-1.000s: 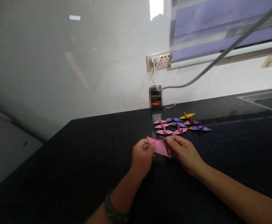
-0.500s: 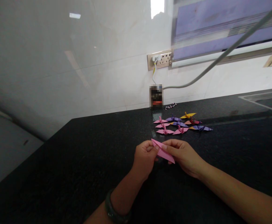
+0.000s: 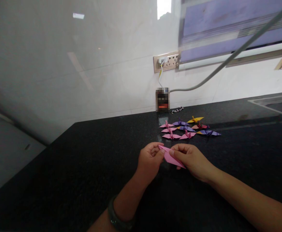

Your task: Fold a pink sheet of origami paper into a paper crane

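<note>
A folded piece of pink origami paper (image 3: 171,158) is held above the dark counter, its long pointed shape slanting down to the right. My left hand (image 3: 151,158) pinches its upper left end between thumb and fingers. On the right part, my right hand (image 3: 190,159) grips the paper with the thumb lying on top. Fingers behind the paper are partly hidden. Just beyond my hands rest several finished paper cranes (image 3: 171,136) in pink, purple, red and yellow.
The black countertop (image 3: 82,167) meets a pale tiled wall (image 3: 107,80). A pixelated box (image 3: 162,100) stands by the wall with a beaded string (image 3: 177,110) beside it. Above are a socket panel (image 3: 166,62) and a grey cable (image 3: 218,69). A sink edge (image 3: 264,104) shows at right.
The pink paper has shifted slightly right and turned a little flatter. My left fingers have moved toward its upper tip; my right hand keeps its hold.
</note>
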A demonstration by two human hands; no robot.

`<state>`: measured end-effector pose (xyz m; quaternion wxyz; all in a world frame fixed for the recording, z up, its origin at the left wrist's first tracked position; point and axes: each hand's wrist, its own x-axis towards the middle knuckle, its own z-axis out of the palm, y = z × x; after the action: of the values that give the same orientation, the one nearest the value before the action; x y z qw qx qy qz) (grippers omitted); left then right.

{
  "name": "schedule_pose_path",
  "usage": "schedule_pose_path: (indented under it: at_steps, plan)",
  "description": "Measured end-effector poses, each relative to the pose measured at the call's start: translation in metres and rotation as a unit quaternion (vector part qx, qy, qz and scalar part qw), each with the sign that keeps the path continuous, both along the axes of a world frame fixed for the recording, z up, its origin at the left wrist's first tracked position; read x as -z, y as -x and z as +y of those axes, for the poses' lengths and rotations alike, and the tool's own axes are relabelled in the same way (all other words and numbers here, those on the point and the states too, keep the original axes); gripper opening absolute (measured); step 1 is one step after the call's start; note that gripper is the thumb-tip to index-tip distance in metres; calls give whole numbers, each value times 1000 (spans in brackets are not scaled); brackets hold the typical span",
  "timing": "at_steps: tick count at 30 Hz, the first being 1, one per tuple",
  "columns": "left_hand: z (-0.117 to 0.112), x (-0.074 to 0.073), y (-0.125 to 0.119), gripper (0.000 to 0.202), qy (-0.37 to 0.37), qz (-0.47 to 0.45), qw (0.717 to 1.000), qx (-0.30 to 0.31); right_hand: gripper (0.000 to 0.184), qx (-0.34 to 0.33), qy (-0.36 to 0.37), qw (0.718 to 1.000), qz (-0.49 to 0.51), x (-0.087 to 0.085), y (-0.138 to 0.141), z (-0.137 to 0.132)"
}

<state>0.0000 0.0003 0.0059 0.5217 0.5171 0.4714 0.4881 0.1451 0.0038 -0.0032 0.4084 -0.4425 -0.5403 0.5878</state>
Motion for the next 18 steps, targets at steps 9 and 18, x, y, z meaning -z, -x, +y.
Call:
schedule_pose_path:
  at_steps: [9, 18]
  plan:
    - [3, 2, 7, 22, -12, 21, 999, 30, 20, -17, 16, 1000, 1, -4, -3, 2]
    - [4, 3, 8, 25, -2, 26, 999, 37, 24, -18, 13, 1000, 0, -1, -4, 3]
